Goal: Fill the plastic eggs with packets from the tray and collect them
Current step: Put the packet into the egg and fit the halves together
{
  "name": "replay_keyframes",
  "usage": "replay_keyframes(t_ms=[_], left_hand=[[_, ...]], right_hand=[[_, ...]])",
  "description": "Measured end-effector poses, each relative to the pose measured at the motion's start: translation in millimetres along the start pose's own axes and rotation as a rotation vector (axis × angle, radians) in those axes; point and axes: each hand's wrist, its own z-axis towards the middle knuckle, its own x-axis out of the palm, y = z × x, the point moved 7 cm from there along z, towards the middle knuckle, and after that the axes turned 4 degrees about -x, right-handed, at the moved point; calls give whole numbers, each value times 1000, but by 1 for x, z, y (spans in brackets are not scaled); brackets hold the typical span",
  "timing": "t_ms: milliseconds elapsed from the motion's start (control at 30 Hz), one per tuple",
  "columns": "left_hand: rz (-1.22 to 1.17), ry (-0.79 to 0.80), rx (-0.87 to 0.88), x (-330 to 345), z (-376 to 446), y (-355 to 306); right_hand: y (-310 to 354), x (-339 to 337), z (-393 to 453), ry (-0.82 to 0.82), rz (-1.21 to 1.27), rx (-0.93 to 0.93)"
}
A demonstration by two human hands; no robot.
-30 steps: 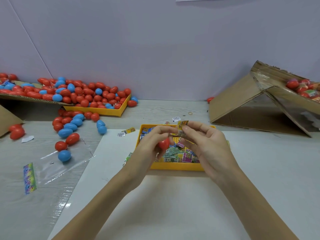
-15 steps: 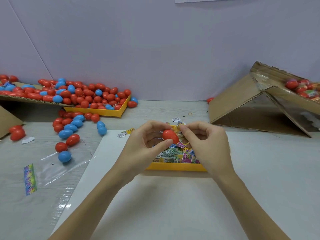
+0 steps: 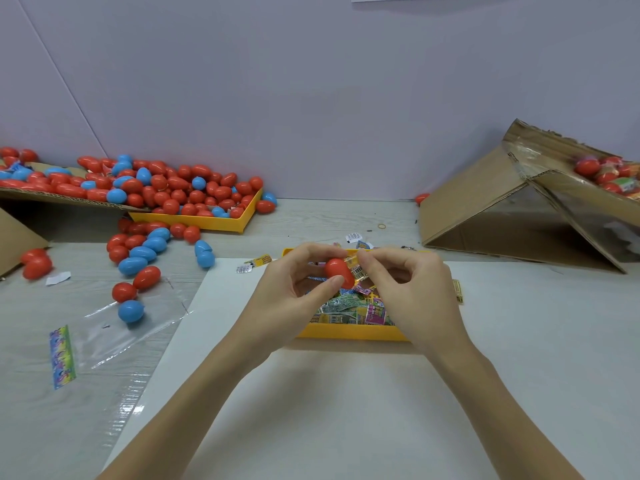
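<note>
Two hands meet above my yellow tray point(image 3: 349, 332) on the tabletop point(image 3: 519, 341): my left hand point(image 3: 294, 296) grips a red egg point(image 3: 339, 273) between thumb and fingers, my right hand point(image 3: 412, 289) pinches a packet point(image 3: 356, 262) against it.

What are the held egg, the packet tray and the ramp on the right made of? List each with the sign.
Red egg: smooth, slightly glossy, apparently hard plastic.
Yellow tray: matte, likely moulded plastic; uniform colour, thin straight walls.
Ramp: brown corrugated cardboard; fluted cut edge, folds, shiny strips that look like tape.
</note>
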Motion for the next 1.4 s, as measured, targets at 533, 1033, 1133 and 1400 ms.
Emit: replay_keyframes(t_ms=[533,1033,1133,1400], left_hand=[[-191,-13,16,-3,2,2],[73,-76,323,-11,-4,-22],[214,-159,412,-11,-8,-27],[471,-285,578,-14,-14,-38]], right_hand=[[-20,14,-7,55,379,314],[-12,21,-10,153,575,418],[-12,26,-15,189,735,540],[-7,39,-25,359,970,786]])
